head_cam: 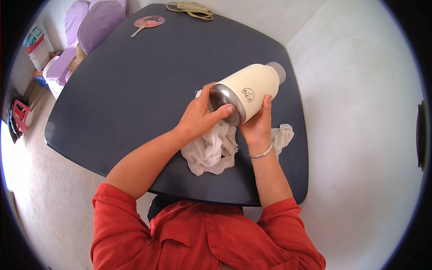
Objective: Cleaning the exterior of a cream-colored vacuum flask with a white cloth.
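Observation:
A cream thermos flask (258, 81) with a grey cap and a shiny metal base is tilted above the dark table (141, 87), its cap pointing away to the upper right. My left hand (202, 114) grips the base end, with the thumb across the bottom. From below and the right, my right hand (258, 125) supports the body, its thumb on the side near a small printed emblem. Under my left hand lies a crumpled white cloth (211, 152). Another bit of white cloth (282, 135) shows beyond my right wrist; whether the two are one piece is hidden.
Toward the far edge lie a hand fan (150, 22) and a power strip (192, 7) with a coiled cord. Purple-covered chairs (99, 27) stand at the table's left. A pink stool (21, 114) is farther left. A white wall (357, 118) runs close along the right.

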Demonstrator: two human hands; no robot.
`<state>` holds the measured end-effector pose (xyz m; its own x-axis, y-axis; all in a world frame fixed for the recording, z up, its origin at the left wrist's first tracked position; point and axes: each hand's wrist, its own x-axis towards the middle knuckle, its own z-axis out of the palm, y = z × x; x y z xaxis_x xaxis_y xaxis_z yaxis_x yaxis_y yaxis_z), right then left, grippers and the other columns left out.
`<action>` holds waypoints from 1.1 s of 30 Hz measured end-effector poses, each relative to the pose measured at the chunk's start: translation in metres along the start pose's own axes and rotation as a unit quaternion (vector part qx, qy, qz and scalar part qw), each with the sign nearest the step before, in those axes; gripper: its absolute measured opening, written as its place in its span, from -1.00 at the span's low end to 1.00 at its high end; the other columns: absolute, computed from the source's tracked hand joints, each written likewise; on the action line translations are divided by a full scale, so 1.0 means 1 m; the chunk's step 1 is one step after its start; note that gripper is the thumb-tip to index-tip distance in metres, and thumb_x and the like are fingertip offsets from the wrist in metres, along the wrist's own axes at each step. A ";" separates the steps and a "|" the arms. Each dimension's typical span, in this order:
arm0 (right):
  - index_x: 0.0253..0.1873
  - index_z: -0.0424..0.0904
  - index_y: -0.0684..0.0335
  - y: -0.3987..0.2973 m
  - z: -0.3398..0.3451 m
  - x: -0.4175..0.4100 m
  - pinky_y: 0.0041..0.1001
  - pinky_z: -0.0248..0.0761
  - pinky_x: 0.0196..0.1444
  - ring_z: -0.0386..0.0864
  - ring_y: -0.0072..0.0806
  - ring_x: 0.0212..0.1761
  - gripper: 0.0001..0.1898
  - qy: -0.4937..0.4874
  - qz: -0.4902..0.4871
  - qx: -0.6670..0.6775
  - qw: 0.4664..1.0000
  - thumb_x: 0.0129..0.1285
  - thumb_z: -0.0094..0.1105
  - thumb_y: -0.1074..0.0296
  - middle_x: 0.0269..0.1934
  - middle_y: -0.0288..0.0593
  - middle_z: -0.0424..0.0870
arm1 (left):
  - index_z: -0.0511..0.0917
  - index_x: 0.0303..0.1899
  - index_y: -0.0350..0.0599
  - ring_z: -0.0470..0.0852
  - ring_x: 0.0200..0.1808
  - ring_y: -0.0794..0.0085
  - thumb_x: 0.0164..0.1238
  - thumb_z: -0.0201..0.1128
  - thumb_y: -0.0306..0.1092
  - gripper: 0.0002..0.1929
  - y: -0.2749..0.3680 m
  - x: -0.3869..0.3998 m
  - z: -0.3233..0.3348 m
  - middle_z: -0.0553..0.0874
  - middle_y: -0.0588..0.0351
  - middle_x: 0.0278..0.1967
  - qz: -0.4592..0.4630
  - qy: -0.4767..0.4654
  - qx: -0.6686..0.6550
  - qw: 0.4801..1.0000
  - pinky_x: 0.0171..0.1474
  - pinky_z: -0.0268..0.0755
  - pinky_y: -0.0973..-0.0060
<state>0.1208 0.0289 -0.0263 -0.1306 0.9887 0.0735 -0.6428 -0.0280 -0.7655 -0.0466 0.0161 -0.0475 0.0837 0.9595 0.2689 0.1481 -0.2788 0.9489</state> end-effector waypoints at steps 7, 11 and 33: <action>0.36 0.22 0.13 -0.001 -0.003 0.002 -0.21 0.32 0.33 0.42 -0.31 0.28 -0.23 -0.016 -0.025 -0.032 0.999 0.21 0.21 -0.25 0.23 -0.20 0.45 | 0.24 0.30 -0.24 0.55 0.16 0.05 0.33 0.08 0.28 -0.22 -0.009 0.003 -0.003 0.59 -0.24 0.06 -0.004 -0.025 -0.058 0.998 0.21 0.35 0.29; 0.36 0.22 0.13 -0.004 -0.010 0.006 -0.22 0.31 0.33 0.41 -0.32 0.29 -0.22 -0.027 -0.057 -0.058 0.996 0.20 0.22 -0.25 0.23 -0.20 0.45 | 0.22 0.33 -0.22 0.51 0.20 0.11 0.37 0.06 0.24 -0.25 -0.014 0.006 0.000 0.54 -0.22 0.12 -0.007 -0.053 -0.090 0.994 0.23 0.34 0.31; 0.48 -0.17 0.21 -0.012 0.001 0.002 -0.33 0.26 0.30 0.29 -0.35 0.29 0.09 -0.060 -0.278 -0.287 0.915 -0.01 0.52 0.26 0.27 -0.11 0.24 | 0.05 0.40 -0.31 0.33 0.36 -0.05 -0.17 0.57 0.08 0.16 -0.001 0.006 -0.003 0.35 -0.31 0.28 -0.056 -0.114 -0.110 0.986 0.36 0.26 0.16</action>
<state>0.1274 0.0311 -0.0158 -0.0087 0.8026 0.5965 -0.1383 0.5898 -0.7956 -0.0490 0.0227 -0.0466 0.3013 0.9432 0.1400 -0.0462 -0.1322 0.9901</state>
